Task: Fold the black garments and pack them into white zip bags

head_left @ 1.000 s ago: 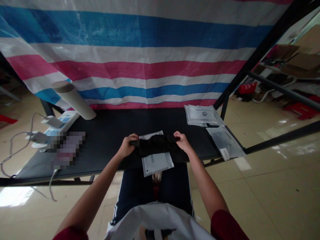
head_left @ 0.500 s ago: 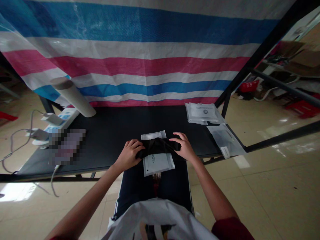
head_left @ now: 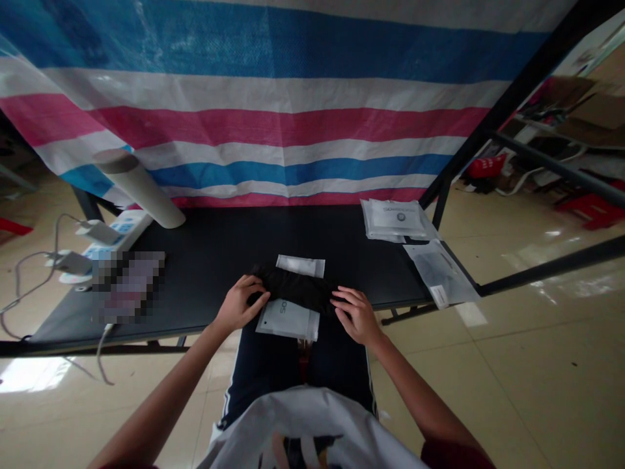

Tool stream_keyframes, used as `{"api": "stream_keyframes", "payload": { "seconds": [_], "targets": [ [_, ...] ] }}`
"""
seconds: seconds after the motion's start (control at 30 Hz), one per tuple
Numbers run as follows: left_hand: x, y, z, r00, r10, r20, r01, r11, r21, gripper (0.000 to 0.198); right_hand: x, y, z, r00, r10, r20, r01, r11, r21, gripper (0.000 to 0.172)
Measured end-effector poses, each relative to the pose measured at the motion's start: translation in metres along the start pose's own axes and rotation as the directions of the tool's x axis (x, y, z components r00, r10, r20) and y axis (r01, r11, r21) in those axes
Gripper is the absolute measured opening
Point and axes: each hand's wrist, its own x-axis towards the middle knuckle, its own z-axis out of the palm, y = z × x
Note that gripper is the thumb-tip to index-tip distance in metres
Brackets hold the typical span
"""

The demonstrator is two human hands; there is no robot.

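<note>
A strip of black, soft-looking cloth (head_left: 297, 288) stretches between my two hands at the table's front edge. I cannot make out what kind of item it is. My left hand (head_left: 240, 303) grips its left end between thumb and fingers. At the right end, my right hand (head_left: 357, 315) has its fingers closed on the cloth's dark edge, partly lost against the black table. Beneath the cloth lies a whitish printed plastic pouch (head_left: 287, 320); its middle is covered, and its near end sticks out past the table edge over my lap.
More pouches (head_left: 396, 220) are stacked on the black table (head_left: 219, 241) at the back right, with a translucent bag (head_left: 439, 273) overhanging the right edge. On the left are a blurred-out phone (head_left: 131, 286), a power strip (head_left: 127, 228) with chargers, and a tilted bottle (head_left: 146, 189).
The cloth has turned so that its right end is lower. My right hand has come nearer to me, and my left has shifted left. The pouch's near end has swung left.
</note>
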Motion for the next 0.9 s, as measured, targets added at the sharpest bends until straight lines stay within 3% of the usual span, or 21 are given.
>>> {"api": "stream_keyframes", "payload": {
  "seconds": [0.1, 0.17, 0.23, 0.3, 0.4, 0.5, 0.57, 0.63, 0.7, 0.8, 0.9],
  "targets": [
    [0.009, -0.007, 0.004, 0.982, -0.158, -0.106, 0.153, 0.987, -0.053, 0.029, 0.01, -0.004, 0.007, 0.992, 0.104, -0.07, -0.104, 0.995, 0.001, 0.022],
    [0.016, -0.015, 0.006, 0.971, -0.181, -0.156, 0.181, 0.983, -0.013, 0.047, 0.019, -0.003, 0.009, 0.982, 0.164, -0.094, -0.169, 0.985, -0.039, 0.019],
    [0.023, -0.024, 0.005, 0.979, -0.163, -0.121, 0.171, 0.984, 0.057, 0.067, 0.028, 0.0, 0.008, 0.973, 0.21, -0.101, -0.22, 0.97, -0.101, 0.045],
    [0.031, -0.031, 0.001, 0.985, -0.173, -0.016, 0.173, 0.977, 0.125, 0.07, 0.036, 0.006, 0.004, 0.97, 0.234, -0.062, -0.241, 0.957, -0.161, 0.057],
    [0.044, -0.033, -0.005, 0.969, -0.227, 0.102, 0.205, 0.961, 0.187, 0.059, 0.054, 0.017, -0.002, 0.968, 0.252, 0.012, -0.244, 0.946, -0.213, 0.033],
    [0.057, -0.026, -0.008, 0.94, -0.331, 0.081, 0.312, 0.932, 0.186, 0.045, 0.079, 0.028, -0.003, 0.965, 0.261, -0.005, -0.254, 0.934, -0.251, 0.013],
    [0.063, -0.021, -0.008, 0.923, -0.382, 0.032, 0.375, 0.917, 0.136, 0.035, 0.099, 0.035, -0.002, 0.961, 0.275, -0.024, -0.273, 0.931, -0.244, 0.01],
    [0.064, -0.017, -0.009, 0.916, -0.399, -0.027, 0.4, 0.916, 0.034, 0.029, 0.117, 0.043, -0.002, 0.946, 0.319, -0.057, -0.324, 0.935, -0.142, 0.013],
    [0.059, -0.012, -0.01, 0.91, -0.408, -0.075, 0.397, 0.909, -0.124, 0.027, 0.132, 0.05, -0.004, 0.912, 0.394, -0.114, -0.382, 0.918, 0.109, 0.018],
    [0.041, 0.008, -0.01, 0.907, -0.402, -0.124, 0.328, 0.86, -0.391, 0.026, 0.152, 0.056, -0.008, 0.814, 0.556, -0.168, -0.375, 0.724, 0.58, 0.034],
    [0.014, 0.047, -0.003, 0.913, -0.392, -0.11, 0.261, 0.771, -0.581, 0.041, 0.169, 0.054, -0.007, 0.758, 0.633, -0.156, -0.296, 0.548, 0.782, 0.043]
  ]
}}
